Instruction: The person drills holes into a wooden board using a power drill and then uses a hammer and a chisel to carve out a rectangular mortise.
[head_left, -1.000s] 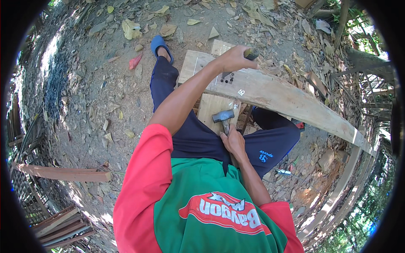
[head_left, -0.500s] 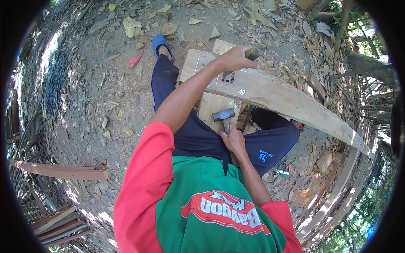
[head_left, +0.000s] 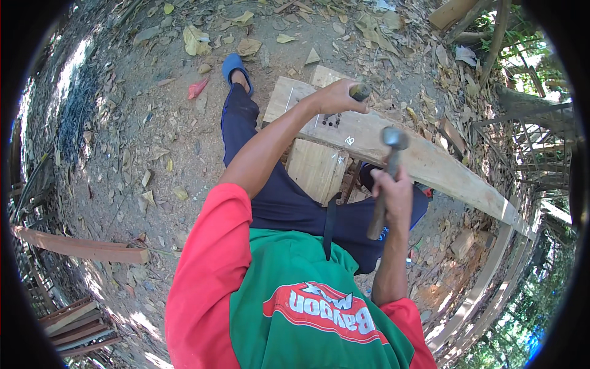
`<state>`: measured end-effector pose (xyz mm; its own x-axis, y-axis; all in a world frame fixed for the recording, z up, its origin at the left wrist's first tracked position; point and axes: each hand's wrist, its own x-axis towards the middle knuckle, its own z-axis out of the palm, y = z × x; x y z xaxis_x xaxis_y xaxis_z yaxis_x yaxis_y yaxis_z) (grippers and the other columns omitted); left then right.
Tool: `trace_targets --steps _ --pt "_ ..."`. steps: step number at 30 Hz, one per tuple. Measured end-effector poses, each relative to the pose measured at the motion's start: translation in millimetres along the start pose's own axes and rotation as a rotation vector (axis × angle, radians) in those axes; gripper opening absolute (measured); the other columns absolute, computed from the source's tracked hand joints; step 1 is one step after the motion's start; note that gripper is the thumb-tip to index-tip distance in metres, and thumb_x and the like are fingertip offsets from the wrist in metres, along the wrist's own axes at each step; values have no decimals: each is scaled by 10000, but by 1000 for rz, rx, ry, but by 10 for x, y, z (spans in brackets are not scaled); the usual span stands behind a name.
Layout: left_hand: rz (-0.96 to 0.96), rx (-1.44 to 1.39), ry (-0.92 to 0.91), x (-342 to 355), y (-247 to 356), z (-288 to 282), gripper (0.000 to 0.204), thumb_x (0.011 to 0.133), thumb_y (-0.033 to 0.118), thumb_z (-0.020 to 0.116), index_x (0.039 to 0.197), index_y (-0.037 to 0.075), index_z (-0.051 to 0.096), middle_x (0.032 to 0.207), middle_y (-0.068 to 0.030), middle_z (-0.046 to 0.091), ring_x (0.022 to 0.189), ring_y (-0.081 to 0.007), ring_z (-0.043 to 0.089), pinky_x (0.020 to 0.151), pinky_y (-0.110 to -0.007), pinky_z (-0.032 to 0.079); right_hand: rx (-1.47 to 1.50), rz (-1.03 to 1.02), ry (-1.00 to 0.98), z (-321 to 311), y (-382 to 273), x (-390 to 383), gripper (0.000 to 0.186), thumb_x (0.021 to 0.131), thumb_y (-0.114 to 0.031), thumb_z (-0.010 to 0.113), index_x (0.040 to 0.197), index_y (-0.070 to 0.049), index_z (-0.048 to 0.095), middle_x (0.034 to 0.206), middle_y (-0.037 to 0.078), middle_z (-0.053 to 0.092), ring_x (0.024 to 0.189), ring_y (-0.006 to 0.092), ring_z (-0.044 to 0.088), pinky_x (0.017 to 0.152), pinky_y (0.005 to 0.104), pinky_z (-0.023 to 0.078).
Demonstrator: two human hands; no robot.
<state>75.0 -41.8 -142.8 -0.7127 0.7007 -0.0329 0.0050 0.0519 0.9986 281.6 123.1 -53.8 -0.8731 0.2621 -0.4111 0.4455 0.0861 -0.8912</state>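
Observation:
My left hand [head_left: 338,97] is wrapped around what looks like a chisel [head_left: 360,92]. Only the round butt of its handle shows clearly; its lower end is hidden under the hand. Beneath it lies a long wooden plank [head_left: 393,138] with several small dark holes and chalk-like marks. My right hand [head_left: 395,190] grips a hammer [head_left: 393,161] midway along its wooden handle. The hammer's metal head is raised, slightly blurred, and appears in front of the plank, to the right of the chisel.
A shorter board [head_left: 315,169] sits between my legs, under the plank. Leaves and wood scraps litter the ground. A reddish timber [head_left: 83,247] lies at left, with stacked slats [head_left: 77,329] below it. Branches [head_left: 522,92] and bent wooden strips [head_left: 479,295] stand at right.
My right hand has lifted the hammer from between my legs, moving it up and right. My left hand stays on the chisel, almost where it was.

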Motion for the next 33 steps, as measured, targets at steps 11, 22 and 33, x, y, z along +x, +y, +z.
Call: trace_targets --steps 11,22,33 --pt "40 21 -3 -76 -7 -22 262 768 215 772 818 82 553 723 33 511 694 -97 449 662 -284 392 138 -826 179 14 -1301 -172 332 891 5 595 1199 21 472 770 82 536 592 151 530 539 280 475" --pt "57 -10 -26 -95 -20 -52 265 775 202 763 780 89 523 691 34 465 676 -96 419 634 -284 366 161 -942 157 264 -1502 -204 328 894 12 585 1197 44 463 747 89 533 574 149 531 546 275 479" --pt "79 -17 -1 -137 -22 -48 280 769 198 764 767 85 507 683 48 456 669 -89 409 620 -284 359 15 -1021 126 280 -1487 -144 299 897 23 574 1185 28 493 775 105 562 587 133 541 557 271 482"
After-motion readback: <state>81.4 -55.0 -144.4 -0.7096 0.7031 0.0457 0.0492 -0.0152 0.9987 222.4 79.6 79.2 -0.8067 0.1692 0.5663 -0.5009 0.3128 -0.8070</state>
